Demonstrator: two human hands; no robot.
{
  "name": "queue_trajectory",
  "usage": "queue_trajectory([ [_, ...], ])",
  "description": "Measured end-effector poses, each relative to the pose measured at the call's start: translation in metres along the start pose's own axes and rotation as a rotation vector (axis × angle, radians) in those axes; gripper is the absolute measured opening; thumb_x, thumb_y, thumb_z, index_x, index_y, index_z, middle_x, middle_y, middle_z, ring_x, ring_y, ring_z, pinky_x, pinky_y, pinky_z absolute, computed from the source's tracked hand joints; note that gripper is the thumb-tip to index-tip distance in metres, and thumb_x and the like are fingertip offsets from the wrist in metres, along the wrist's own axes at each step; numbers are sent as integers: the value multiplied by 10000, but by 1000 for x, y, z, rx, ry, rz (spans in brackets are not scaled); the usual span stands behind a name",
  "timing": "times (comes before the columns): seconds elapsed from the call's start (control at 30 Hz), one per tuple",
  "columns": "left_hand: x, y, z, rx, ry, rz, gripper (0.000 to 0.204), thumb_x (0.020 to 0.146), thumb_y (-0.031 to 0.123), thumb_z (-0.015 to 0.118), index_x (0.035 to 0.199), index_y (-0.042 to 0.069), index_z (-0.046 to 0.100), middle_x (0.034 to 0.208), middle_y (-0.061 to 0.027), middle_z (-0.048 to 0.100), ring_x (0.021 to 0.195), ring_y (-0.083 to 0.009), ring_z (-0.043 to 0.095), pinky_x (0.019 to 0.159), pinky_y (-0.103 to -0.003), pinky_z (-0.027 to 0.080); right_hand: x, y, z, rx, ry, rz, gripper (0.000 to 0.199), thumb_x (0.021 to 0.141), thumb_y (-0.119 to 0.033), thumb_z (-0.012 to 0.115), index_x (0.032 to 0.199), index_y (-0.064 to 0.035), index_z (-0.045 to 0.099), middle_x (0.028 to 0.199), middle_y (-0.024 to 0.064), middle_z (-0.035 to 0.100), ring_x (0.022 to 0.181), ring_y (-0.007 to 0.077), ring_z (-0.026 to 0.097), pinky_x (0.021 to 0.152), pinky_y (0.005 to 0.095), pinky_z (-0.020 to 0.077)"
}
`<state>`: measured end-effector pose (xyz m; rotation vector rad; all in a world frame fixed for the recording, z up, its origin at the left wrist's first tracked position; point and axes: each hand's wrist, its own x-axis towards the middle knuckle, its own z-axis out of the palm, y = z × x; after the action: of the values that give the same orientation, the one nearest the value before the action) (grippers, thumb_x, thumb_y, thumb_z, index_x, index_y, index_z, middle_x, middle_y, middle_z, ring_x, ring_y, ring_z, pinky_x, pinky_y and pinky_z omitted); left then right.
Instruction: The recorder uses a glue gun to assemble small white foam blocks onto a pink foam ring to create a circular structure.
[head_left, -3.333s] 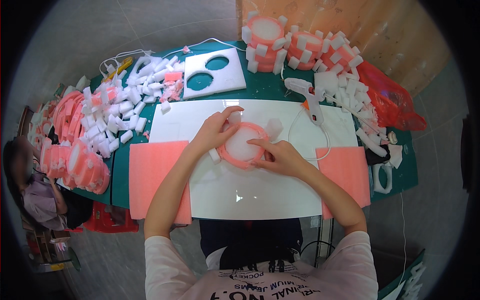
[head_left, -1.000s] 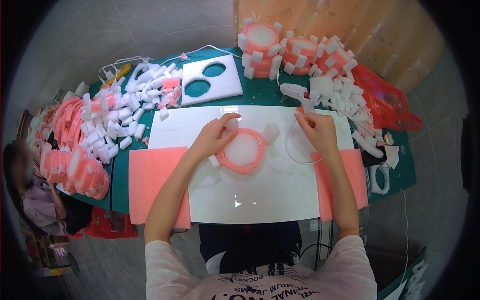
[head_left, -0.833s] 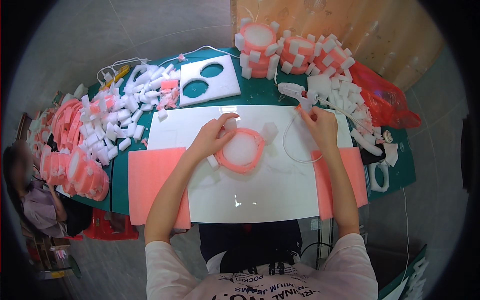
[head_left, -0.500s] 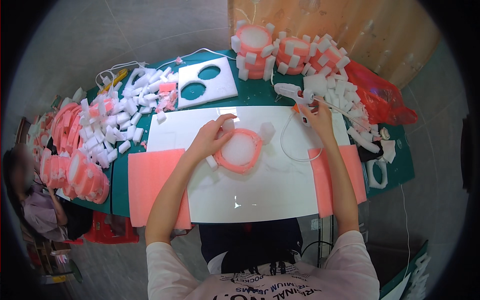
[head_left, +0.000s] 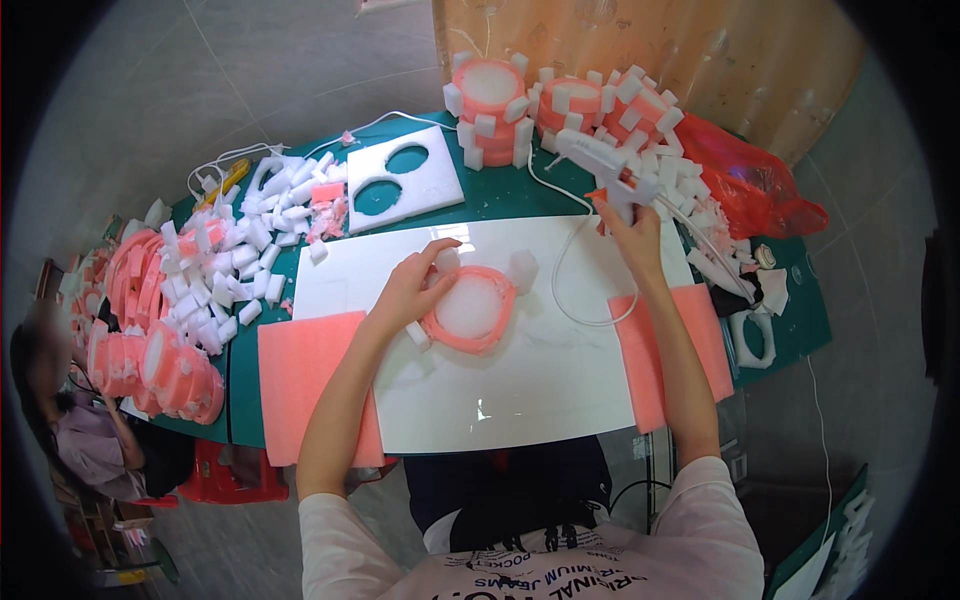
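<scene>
On the white board, a round pink foam ring (head_left: 508, 297) with a white foam disc (head_left: 470, 306) inside lies in front of me. White foam blocks stick out from its edge, one at the upper right (head_left: 522, 267) and one at the lower left (head_left: 418, 335). My left hand (head_left: 408, 288) closes its thumb and fingers around another white foam block (head_left: 447, 261) at the ring's upper left. Farther right, my right hand (head_left: 634, 238) grips the handle of a white glue gun (head_left: 598, 153), held above the board's far right part. Its nozzle points left and away, apart from the ring.
A holed white foam sheet (head_left: 428, 190) and piled white foam blocks (head_left: 225, 262) lie left. Stacked pink rings (head_left: 490, 90) and a red plastic bag (head_left: 755, 195) stand behind. Pink foam pads (head_left: 310, 385) flank the board. The gun's white cable (head_left: 566, 290) loops over it. A person (head_left: 95, 435) sits far left.
My right hand has raised the glue gun away from me. My left hand stays at the foam block on the ring. The whole view has shifted slightly.
</scene>
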<state>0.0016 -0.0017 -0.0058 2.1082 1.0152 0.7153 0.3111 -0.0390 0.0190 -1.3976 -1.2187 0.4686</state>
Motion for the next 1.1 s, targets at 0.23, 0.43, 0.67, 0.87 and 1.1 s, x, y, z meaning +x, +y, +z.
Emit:
queue_trajectory([
  [0.23,1,-1,0,-9,10,23,424,817,225,589,1224,197,477,790,-129,548,760,-261,548,719,-337,436,-4,-45,-28,486,-394,75,331,772,-257,629,967,10,601,878,139,647,563,106,530,568,219,439],
  [0.43,2,-1,0,-20,-5,4,422,818,221,588,1224,194,477,795,-132,550,763,-263,550,724,-337,438,-12,-46,-20,490,-639,-20,208,728,-239,657,760,-55,565,866,157,649,833,219,618,741,319,468],
  [0.67,2,10,-6,38,-73,-71,396,826,110,558,1212,101,472,1009,-146,624,903,-226,611,841,-310,458,-18,-45,-24,424,-1079,97,173,762,-178,670,717,-61,550,848,110,657,779,158,604,717,296,458],
  [0.87,4,-4,-12,17,-16,-46,389,838,86,557,1216,107,468,1004,-130,634,875,-200,616,815,-297,473,-26,-39,-13,136,-1190,95,248,746,-318,706,838,-90,673,829,29,664,756,162,586,733,280,452],
  [1.1,6,-10,-16,19,66,-76,402,843,85,567,1229,109,457,999,-125,642,849,-185,622,799,-287,481,-29,-42,-7,-287,-1092,215,427,675,-499,720,872,-121,697,945,68,619,899,220,551,806,309,424],
])
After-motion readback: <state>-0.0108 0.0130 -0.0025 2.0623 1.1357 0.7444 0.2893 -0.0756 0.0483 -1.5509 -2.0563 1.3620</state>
